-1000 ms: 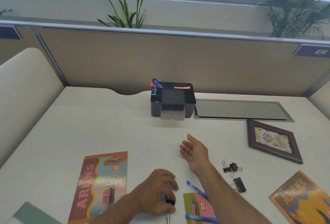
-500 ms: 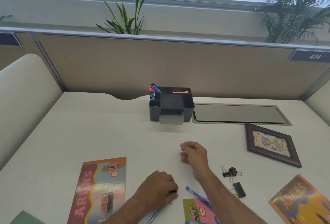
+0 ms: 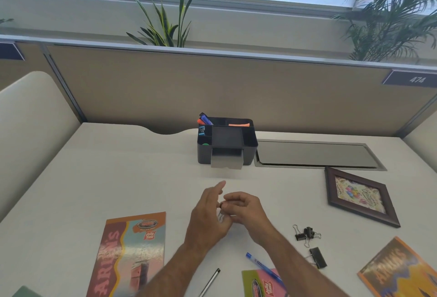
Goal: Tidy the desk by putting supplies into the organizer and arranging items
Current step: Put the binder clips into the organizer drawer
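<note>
My two hands meet above the middle of the desk. My right hand (image 3: pixel 246 209) pinches a small black binder clip (image 3: pixel 221 206) with curled fingers. My left hand (image 3: pixel 208 216) is against the clip's wire handles, its index finger raised and its lower fingers curled under the clip. The black organizer (image 3: pixel 250 145) stands at the back of the desk, well beyond both hands, with markers (image 3: pixel 205 119) in its back left compartment. More binder clips (image 3: pixel 307 235) lie to the right of my right forearm, with a larger clip (image 3: pixel 318 257) below them.
A blue pen (image 3: pixel 262 266) and a silver pen (image 3: pixel 210 281) lie near the front edge. Brochures lie at front left (image 3: pixel 132 254), front middle (image 3: pixel 262 285) and front right (image 3: pixel 399 270). A picture frame (image 3: pixel 359 197) lies flat at right. A grey cable hatch (image 3: pixel 316 154) sits beside the organizer.
My left hand lifted the black clip from the desk near the front edge and carried it up to my right hand, which turned over and closed its fingers on the clip.
</note>
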Demonstrator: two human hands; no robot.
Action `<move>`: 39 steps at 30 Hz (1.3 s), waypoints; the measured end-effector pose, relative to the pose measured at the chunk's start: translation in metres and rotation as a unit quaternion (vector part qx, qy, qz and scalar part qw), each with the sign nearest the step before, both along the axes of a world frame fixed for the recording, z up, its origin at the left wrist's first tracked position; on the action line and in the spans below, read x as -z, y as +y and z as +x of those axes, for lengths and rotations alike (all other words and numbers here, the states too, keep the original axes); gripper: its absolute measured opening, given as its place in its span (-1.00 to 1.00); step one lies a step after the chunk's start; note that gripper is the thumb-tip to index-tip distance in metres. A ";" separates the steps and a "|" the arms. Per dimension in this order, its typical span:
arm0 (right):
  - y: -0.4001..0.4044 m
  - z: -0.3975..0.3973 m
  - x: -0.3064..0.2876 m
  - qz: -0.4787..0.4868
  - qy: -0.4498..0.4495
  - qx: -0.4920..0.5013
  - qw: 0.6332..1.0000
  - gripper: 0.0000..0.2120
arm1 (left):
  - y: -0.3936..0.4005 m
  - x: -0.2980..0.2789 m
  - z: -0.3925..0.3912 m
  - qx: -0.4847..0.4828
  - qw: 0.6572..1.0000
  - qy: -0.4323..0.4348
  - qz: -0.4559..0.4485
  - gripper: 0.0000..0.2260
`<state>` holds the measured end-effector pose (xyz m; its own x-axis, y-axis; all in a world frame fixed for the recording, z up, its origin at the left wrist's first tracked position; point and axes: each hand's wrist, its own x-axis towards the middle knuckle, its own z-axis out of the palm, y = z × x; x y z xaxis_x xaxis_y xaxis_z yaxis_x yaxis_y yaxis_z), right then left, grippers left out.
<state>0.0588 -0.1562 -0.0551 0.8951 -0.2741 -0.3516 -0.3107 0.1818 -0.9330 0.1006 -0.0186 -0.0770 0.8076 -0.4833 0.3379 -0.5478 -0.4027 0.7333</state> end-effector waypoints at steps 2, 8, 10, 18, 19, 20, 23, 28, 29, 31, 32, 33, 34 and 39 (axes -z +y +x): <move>0.004 0.005 -0.007 -0.029 -0.005 -0.009 1.000 -0.83 | -0.005 -0.004 0.004 0.008 0.999 -0.041 -0.006 -0.29; -0.003 0.022 -0.021 -0.137 -0.022 0.000 0.990 -0.87 | -0.011 -0.004 0.013 -0.022 0.995 -0.079 -0.055 -0.30; -0.011 0.031 -0.031 -0.167 -0.022 0.027 0.985 -0.84 | -0.010 0.007 0.016 -0.044 0.997 -0.066 -0.026 -0.31; -0.044 0.096 -0.060 -0.580 -0.040 -0.055 0.812 -0.71 | -0.001 0.059 0.016 -0.039 0.942 -0.075 0.324 -0.29; -0.044 0.101 -0.062 -0.605 -0.034 -0.078 0.792 -0.69 | -0.002 0.059 0.016 -0.037 0.941 -0.074 0.327 -0.29; -0.045 0.107 -0.063 -0.624 -0.027 -0.097 0.774 -0.69 | -0.002 0.059 0.016 -0.039 0.940 -0.077 0.329 -0.29; -0.041 0.118 -0.064 -0.648 0.007 -0.152 0.746 -0.71 | -0.002 0.057 0.016 -0.034 0.938 -0.066 0.338 -0.29; -0.033 0.128 -0.061 -0.649 0.056 -0.225 0.725 -0.70 | -0.002 0.059 0.017 -0.033 0.937 -0.062 0.342 -0.28; -0.032 0.128 -0.061 -0.646 0.059 -0.227 0.727 -0.69 | -0.001 0.059 0.017 -0.033 0.937 -0.062 0.343 -0.28; -0.032 0.128 -0.059 -0.639 0.063 -0.223 0.733 -0.68 | -0.001 0.059 0.017 -0.031 0.936 -0.056 0.347 -0.28; -0.033 0.128 -0.059 -0.636 0.065 -0.221 0.737 -0.68 | -0.001 0.059 0.017 -0.029 0.935 -0.053 0.349 -0.28; -0.034 0.127 -0.058 -0.633 0.067 -0.218 0.739 -0.67 | -0.001 0.059 0.017 -0.028 0.935 -0.050 0.350 -0.28; -0.035 0.126 -0.058 -0.630 0.069 -0.217 0.743 -0.66 | -0.002 0.059 0.017 -0.028 0.935 -0.049 0.350 -0.28; -0.045 0.112 -0.058 -0.626 0.027 -0.181 0.758 -0.57 | -0.001 0.058 0.017 -0.029 0.935 -0.057 0.350 -0.30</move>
